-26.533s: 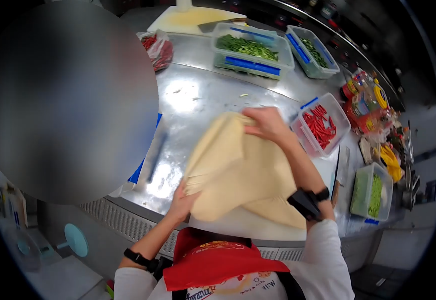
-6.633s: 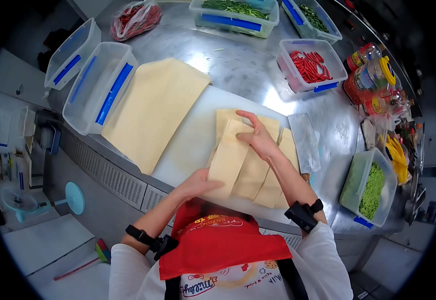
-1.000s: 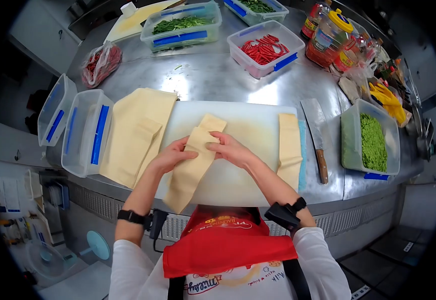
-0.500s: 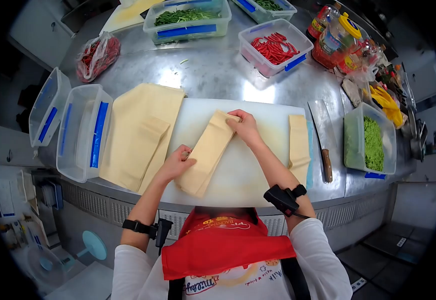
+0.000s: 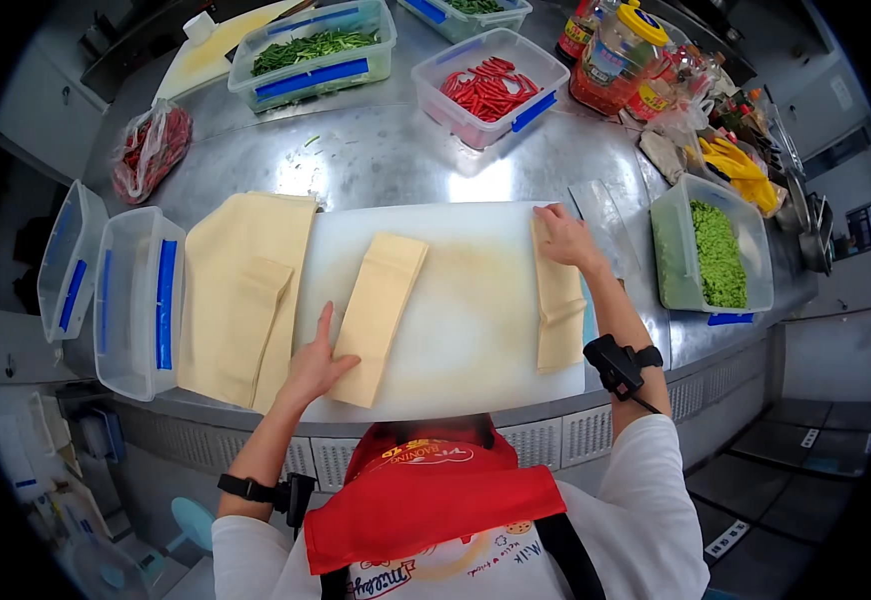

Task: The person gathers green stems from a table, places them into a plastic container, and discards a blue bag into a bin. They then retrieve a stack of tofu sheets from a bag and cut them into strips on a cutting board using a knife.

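Observation:
A folded pale-yellow tofu sheet lies slanted on the white cutting board. My left hand is beside its lower left edge, fingers spread, thumb resting on it. At the board's right side lies a second folded tofu sheet, longer than wide and creased. My right hand has its fingers closed over that piece's upper end; the fingertips are partly hidden. Larger tofu sheets are stacked left of the board, one folded on top. A cleaver's blade shows behind my right forearm, which covers its handle.
Empty clear containers stand at the left. Across the steel table are a bagged red item, a tub of cut greens and a box of red chilies. Chopped green bits fill a container at right; jars stand behind.
My left hand has loosened from the middle folded sheet and opened. My right hand has let go of it and moved right onto the other folded sheet. The view has shifted right.

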Motion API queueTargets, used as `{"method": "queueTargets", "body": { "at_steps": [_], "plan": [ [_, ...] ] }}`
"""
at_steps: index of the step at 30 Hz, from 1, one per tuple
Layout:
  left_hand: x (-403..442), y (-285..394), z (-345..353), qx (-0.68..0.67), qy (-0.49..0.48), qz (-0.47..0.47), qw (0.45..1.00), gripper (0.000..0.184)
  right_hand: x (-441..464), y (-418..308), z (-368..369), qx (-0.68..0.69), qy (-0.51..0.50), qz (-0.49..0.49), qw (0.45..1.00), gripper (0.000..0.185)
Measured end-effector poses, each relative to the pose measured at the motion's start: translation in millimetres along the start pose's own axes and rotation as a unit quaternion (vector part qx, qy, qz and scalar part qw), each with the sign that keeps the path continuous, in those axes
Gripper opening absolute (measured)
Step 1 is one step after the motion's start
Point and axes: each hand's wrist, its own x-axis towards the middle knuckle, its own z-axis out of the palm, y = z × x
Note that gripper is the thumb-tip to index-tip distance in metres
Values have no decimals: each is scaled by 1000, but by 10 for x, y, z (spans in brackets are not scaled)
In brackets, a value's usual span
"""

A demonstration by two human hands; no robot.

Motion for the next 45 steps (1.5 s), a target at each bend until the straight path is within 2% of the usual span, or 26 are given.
{"method": "queueTargets", "body": {
  "at_steps": [3, 4, 6, 7, 9, 11, 14, 16, 18, 19, 22, 23, 25, 29, 33, 35, 36, 38, 39, 42, 43, 45],
  "plan": [
    [-86, 87, 34, 76, 111, 59, 989, 89, 51, -79, -206, -103, -93, 25, 990, 57],
    [-80, 98, 68, 80, 145, 108, 980, 86, 101, -69, -229, -128, -119, 38, 984, 54],
    [-72, 146, 135, 88, 210, 205, 952, 80, 109, -10, -214, -138, -83, 15, 987, 45],
    [-79, 212, 160, 50, 201, 221, 953, 78, 113, 24, -216, -144, -65, 3, 987, 41],
    [-84, 436, 213, -27, 183, 251, 950, 73, 126, 93, -321, -79, -114, -24, 990, 35],
    [-40, 689, 226, -91, 134, 288, 944, 76, 86, -32, -598, 0, -167, -62, 984, 31],
    [27, 1127, 248, -203, 40, 342, 917, 85, -259, -753, -1307, 133, -256, -143, 947, 27],
    [31, 1410, 250, -230, -4, 393, 890, 90, -408, -1191, -1568, 214, -287, -199, 912, 24],
    [63, 1547, 255, -236, -109, 388, 884, 80, -442, -1560, -1680, 304, -294, -247, 872, 21],
    [58, 1490, 213, -239, -159, 382, 879, 75, -442, -1710, -1737, 363, -282, -234, 857, 20],
    [122, 1079, 191, -325, -208, 258, 886, 53, -279, -2013, -1692, 461, -216, -230, 829, 19],
    [95, 855, 186, -399, -144, 264, 866, 36, -213, -2121, -1635, 474, -192, -220, 831, 19],
    [-191, 502, -155, -435, -114, 227, 864, 35, -90, -2368, -1471, 481, -157, -191, 841, 19],
    [-680, -320, -734, -395, 25, 139, 908, 27, 179, -3027, -776, 537, -188, -168, 805, 20],
    [-896, -1078, -1036, -445, 105, 61, 887, 21, 396, -3736, -133, 592, -223, -140, 762, 21],
    [-801, -1496, -1000, -443, 129, 19, 887, 22, 543, -3953, 294, 574, -229, -125, 776, 21],
    [-704, -1631, -927, -355, 153, -1, 922, 25, 625, -4021, 510, 566, -230, -117, 783, 21],
    [-573, -1811, -819, -170, 192, -38, 966, 30, 709, -4059, 1027, 491, -175, -118, 845, 22],
    [-571, -1812, -800, -94, 251, -29, 963, 31, 703, -4034, 1162, 450, -147, -115, 873, 23],
    [-510, -1570, -757, 125, 405, 26, 906, 35, 529, -3770, 925, 484, 1, -151, 862, 24],
    [-497, -1413, -844, 108, 422, 90, 896, 35, 483, -3558, 828, 484, 2, -131, 865, 26],
    [-313, -1080, -849, -111, 311, 127, 935, 38, 413, -2987, 740, 428, 84, -118, 892, 27]
  ]
}}
